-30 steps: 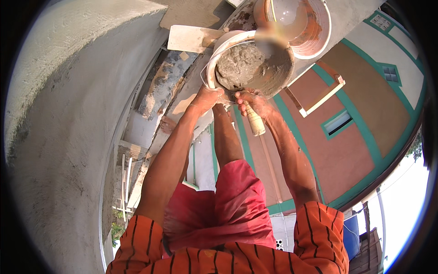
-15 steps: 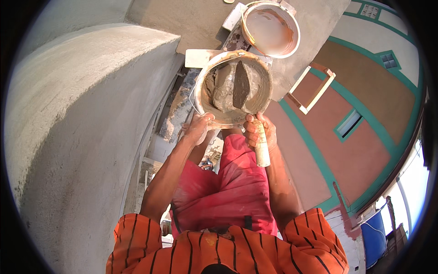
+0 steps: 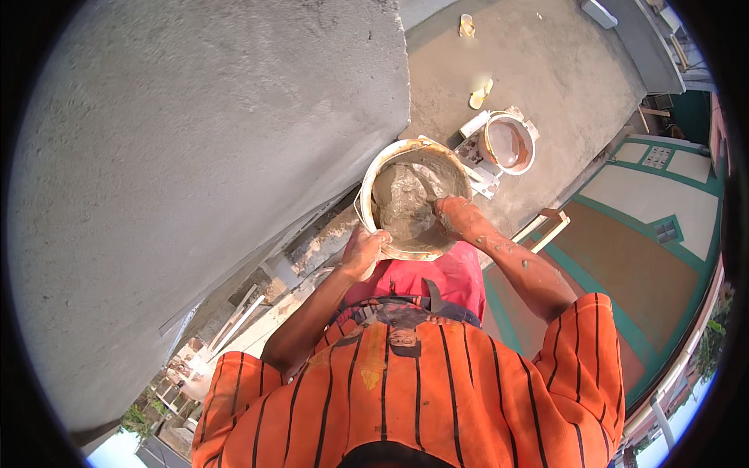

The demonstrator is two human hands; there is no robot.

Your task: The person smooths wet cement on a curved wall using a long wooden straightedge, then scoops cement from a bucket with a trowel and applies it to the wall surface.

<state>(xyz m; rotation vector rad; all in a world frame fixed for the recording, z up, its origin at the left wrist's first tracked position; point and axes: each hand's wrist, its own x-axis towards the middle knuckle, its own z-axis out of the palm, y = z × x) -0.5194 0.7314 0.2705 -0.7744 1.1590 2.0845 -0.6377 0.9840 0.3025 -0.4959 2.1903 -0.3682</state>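
A pale bucket (image 3: pixel 417 253) with a wire handle hangs in front of my red trousers. Wet grey mortar (image 3: pixel 406 195) lies heaped inside it. My left hand (image 3: pixel 367 248) grips the near left part of its rim, thumb over the edge. Inside the right side of the bucket, my right hand (image 3: pixel 456 216) is curled at the mortar, its fingertips hidden. The trowel that this hand held half a second ago is out of sight behind the hand or in the mortar. Grey splashes dot my right forearm.
A rough grey plastered wall (image 3: pixel 218 140) rises close on my left. Farther off stand a second bucket (image 3: pixel 532 160) of murky liquid and two yellow sandals, one a sandal (image 3: pixel 481 93) near that bucket. A wooden frame (image 3: pixel 552 230) and a green-trimmed building (image 3: pixel 624 257) are at right.
My right hand has gone from the rim, where it held the trowel handle, into the bucket. The trowel has dropped from view. My view has shifted, showing more wall and the sandals.
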